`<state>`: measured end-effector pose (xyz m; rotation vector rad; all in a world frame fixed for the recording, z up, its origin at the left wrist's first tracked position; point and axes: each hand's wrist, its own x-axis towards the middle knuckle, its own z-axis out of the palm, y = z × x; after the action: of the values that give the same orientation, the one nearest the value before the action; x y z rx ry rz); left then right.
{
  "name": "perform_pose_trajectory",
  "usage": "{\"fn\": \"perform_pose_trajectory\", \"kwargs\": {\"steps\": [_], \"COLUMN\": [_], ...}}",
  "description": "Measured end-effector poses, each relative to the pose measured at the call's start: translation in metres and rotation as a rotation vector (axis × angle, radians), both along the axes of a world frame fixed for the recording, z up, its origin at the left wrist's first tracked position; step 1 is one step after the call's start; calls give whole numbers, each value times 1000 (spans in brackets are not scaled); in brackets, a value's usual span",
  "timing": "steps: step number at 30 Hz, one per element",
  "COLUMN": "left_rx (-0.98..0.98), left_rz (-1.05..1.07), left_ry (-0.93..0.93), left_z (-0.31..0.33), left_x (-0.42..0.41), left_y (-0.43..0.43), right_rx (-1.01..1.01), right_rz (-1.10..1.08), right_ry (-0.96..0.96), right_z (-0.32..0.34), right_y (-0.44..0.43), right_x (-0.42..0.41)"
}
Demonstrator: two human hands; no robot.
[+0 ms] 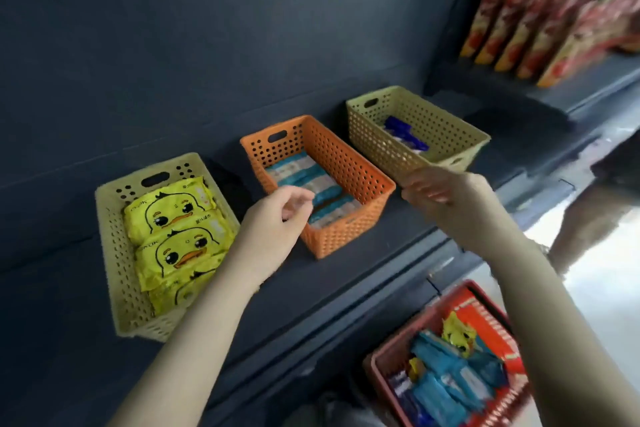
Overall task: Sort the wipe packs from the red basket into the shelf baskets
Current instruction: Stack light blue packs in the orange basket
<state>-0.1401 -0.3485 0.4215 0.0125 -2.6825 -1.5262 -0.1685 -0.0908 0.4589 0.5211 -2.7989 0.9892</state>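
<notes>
The left hand [277,218] hangs loosely curled, empty, over the perforated orange plastic basket [346,163]. The right hand [443,194], by the beige plastic basket [446,130], is too blurred to tell.

Left hand [277,222] and right hand [443,194] beside orange basket [346,163]

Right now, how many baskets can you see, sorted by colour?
Cream baskets: 2
Orange basket: 1
Red basket: 1
Total: 4
</notes>
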Motion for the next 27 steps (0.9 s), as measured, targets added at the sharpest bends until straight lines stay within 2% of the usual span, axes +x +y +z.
{"fn": "perform_pose_trajectory", "kwargs": {"steps": [3, 5, 9, 12, 16, 22, 27], "left_rx": [75, 61, -43, -76, -141, -169, -195], "left_rz": [-225, -334, -430, -447, -416, -276, -115], "left_ry": [-51, -85, -225, -347, -456, -697, -853], "left_z": [-20, -43, -103, -148, -205, -297, -398], "left_x": [45, 73, 109, 125, 126, 102, 82], "left_y": [35, 62, 111, 141, 182, 252, 306], "right_rx": [-1, 84, 237, 170, 65, 70, 37], "right_rz": [-143, -188, -225, -301, -367, -316, -249], "right_ry": [-114, -231, -503, -638, -773, -908, -925], "right_z": [-31, -56, -105, -145, -196, -281, -385], "right_y": [34, 56, 101, 133, 179, 263, 314], "right_x": [75, 117, 179, 204, 200, 143, 85]}}
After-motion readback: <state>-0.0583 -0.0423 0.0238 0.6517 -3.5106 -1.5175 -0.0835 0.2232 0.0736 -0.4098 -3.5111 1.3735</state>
